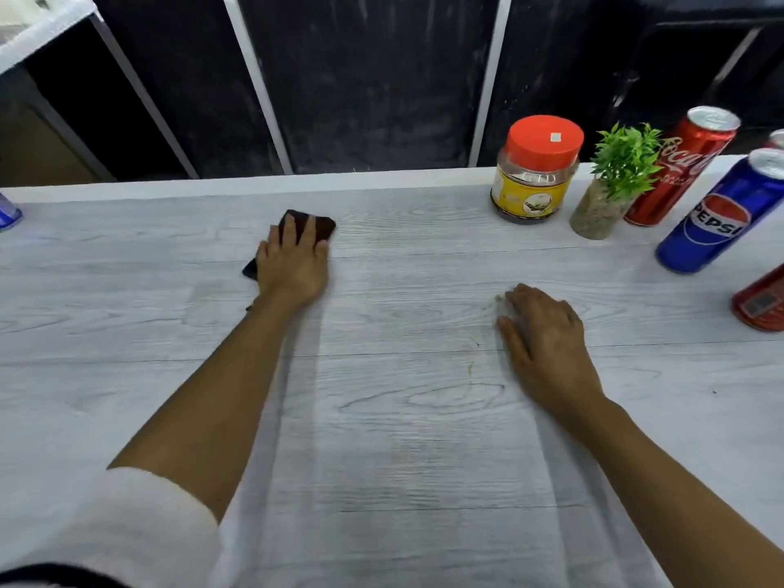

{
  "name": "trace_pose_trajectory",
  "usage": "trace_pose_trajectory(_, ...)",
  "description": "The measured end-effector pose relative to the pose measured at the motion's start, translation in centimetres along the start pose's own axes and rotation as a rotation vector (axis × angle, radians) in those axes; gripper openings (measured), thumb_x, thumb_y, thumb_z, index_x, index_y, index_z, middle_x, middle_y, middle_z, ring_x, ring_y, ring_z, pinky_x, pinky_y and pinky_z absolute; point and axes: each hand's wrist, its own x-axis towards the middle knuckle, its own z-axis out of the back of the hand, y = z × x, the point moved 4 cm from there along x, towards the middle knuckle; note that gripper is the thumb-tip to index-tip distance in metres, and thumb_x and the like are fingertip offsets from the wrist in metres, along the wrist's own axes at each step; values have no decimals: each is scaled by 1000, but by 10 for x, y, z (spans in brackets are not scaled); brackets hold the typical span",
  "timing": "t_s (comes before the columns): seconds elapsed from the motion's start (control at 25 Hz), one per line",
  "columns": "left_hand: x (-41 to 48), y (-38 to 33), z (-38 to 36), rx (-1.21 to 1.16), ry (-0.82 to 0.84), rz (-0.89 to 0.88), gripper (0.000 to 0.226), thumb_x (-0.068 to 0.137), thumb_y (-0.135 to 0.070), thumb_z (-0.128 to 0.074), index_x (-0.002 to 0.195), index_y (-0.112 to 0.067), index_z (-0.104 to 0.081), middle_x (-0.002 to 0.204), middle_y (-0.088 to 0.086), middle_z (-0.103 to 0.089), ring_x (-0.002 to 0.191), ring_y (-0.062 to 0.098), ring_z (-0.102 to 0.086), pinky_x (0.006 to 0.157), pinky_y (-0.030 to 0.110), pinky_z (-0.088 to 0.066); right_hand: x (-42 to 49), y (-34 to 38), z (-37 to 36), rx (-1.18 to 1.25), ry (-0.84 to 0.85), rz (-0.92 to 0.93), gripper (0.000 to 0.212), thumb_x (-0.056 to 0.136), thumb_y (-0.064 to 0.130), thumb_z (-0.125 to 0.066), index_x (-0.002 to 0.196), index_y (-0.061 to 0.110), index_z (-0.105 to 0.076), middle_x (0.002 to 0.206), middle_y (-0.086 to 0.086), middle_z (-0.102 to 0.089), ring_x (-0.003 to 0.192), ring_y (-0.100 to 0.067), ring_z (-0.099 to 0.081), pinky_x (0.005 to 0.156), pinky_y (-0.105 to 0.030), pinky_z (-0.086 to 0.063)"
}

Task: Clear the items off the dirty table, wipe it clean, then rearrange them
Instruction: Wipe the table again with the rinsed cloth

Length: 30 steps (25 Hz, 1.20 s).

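My left hand [293, 265] lies flat on a dark brown cloth [322, 227] and presses it onto the pale wood-grain table [403, 418], left of centre towards the far edge. My right hand [545, 337] rests palm down on the table at centre right with its fingers straight and holds nothing. Small crumbs and faint marks lie by its fingertips. At the far right stand an orange-lidded jar [535, 169], a small potted plant [615, 182], a red Coca-Cola can [681, 167], a blue Pepsi can [721, 214] and another red can [761, 301].
A blue object [7, 212] is cut off by the left edge of the view. The top of one more can [778, 140] shows at the far right. Behind the table runs a dark wall with white strips. A white shelf [42, 27] stands at the far left.
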Motion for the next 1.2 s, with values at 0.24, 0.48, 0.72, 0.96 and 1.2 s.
trace_pose_trajectory(0.24,-180,-106,-36,57,171,-875,51,102,-47,-16,151,-38,-5,161,-6,0,149,17,4,120,37,1,-6,-13,17,88,-26,-58,35,98,26,-47,131,15,-49,141,-8,-48,131,-24,-42,110,-51,-29)
trace_pose_trajectory(0.48,-59,-38,-13,65,24,-299,55,99,-51,-12,152,-32,-11,161,1,-6,148,24,-10,119,41,-6,-30,-49,47,93,13,-88,36,98,27,-47,131,15,-49,140,-7,-49,130,-22,-43,109,-51,-33)
trace_pose_trajectory(0.72,-192,-194,-57,64,133,-670,52,102,-47,-15,152,-36,-6,162,-5,-1,149,18,3,120,40,-1,-32,-65,61,266,-58,-92,32,98,19,-47,128,9,-52,135,-9,-52,126,-23,-46,106,-29,-33)
trace_pose_trajectory(0.96,-163,-117,-33,63,71,-580,54,97,-52,-12,150,-39,-14,161,-5,-10,148,18,-11,119,44,-12,-37,-75,61,411,-77,-124,33,99,23,-45,127,8,-53,132,-5,-55,124,-18,-47,104,-27,-34)
trace_pose_trajectory(1.2,-127,-236,-62,9,71,-230,53,101,-40,-20,152,-29,-13,162,5,-7,148,28,-7,117,46,-7,-32,-75,72,543,-139,-177,29,100,22,-42,121,8,-56,122,-5,-57,114,-12,-49,99,-23,-35)
